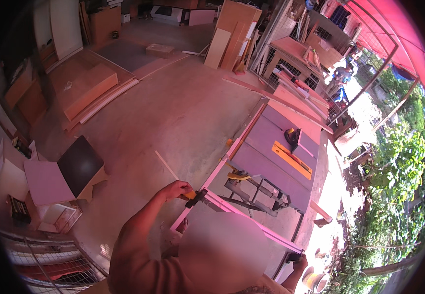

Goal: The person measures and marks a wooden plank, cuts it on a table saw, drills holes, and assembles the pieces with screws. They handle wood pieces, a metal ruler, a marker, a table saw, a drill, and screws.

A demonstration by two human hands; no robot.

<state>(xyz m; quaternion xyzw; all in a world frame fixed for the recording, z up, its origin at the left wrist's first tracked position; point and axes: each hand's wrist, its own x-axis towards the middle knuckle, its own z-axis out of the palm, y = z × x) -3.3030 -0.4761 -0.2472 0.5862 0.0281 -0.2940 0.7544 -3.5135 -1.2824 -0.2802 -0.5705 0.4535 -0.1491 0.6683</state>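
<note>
Nearest the camera, a blurred rounded patch (222, 255) at the lower edge, between two bare arms. Just past it, a long pale pink fence bar (271, 233), spanning from the left rail (221, 164) to the right rail (298, 228) of a table saw, apart from the grey-purple worktop (266, 134). Left hand (178, 189) curled around a yellow lever (190, 195) at one end of the bar; right hand (299, 264) at the black end fitting (294, 256), too shadowed to tell whether pinching or merely touching. To handle the bar well, as a judgement: support both ends together, keep the bar square to the rails, and avoid pushing one end ahead of the other, for fear of binding. Best to check both ends for full seating before pressing the lever. Worth leaving undisturbed: the orange insert plate (291, 159), well apart on the worktop.
</note>
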